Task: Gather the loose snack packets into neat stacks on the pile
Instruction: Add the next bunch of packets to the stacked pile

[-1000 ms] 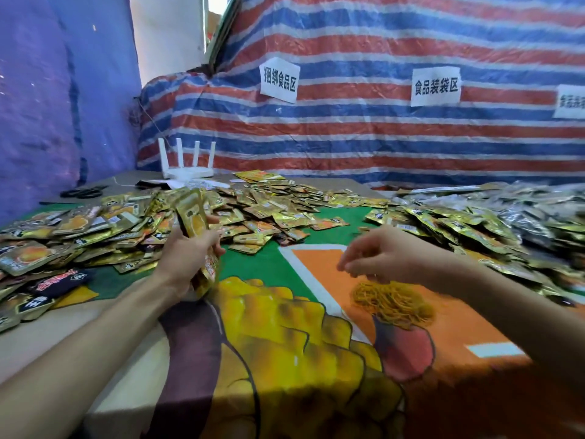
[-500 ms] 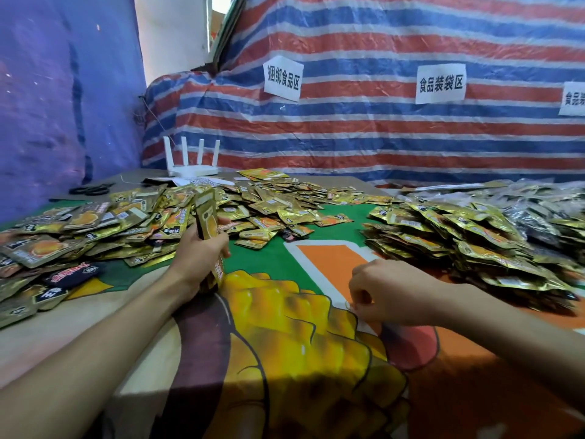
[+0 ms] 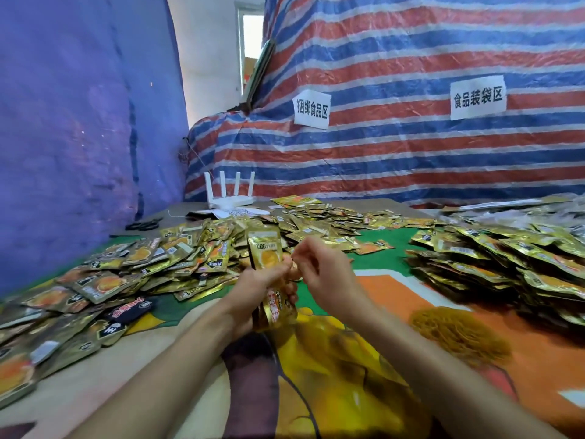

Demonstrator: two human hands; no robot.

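**Packet bundle (image 3: pixel 264 258) upright at mid-bench (image 3: pixel 395 267), left hand gripping**

Long axis vertical. The left hand (image 3: pixel 253 283) grips the lower half. The right hand (image 3: pixel 323 277) sits just right of it, fingers (image 3: pixel 300 251) curled by the upper edge; whether they hold anything cannot be told. The stacked pile (image 3: pixel 506 264) lies to the right.

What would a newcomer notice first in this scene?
Gold snack packets everywhere: a loose heap at left, a stacked pile at right. In the centre, the left hand grips an upright packet bundle, the right hand close beside it. A red-and-blue striped tarp fills the background.
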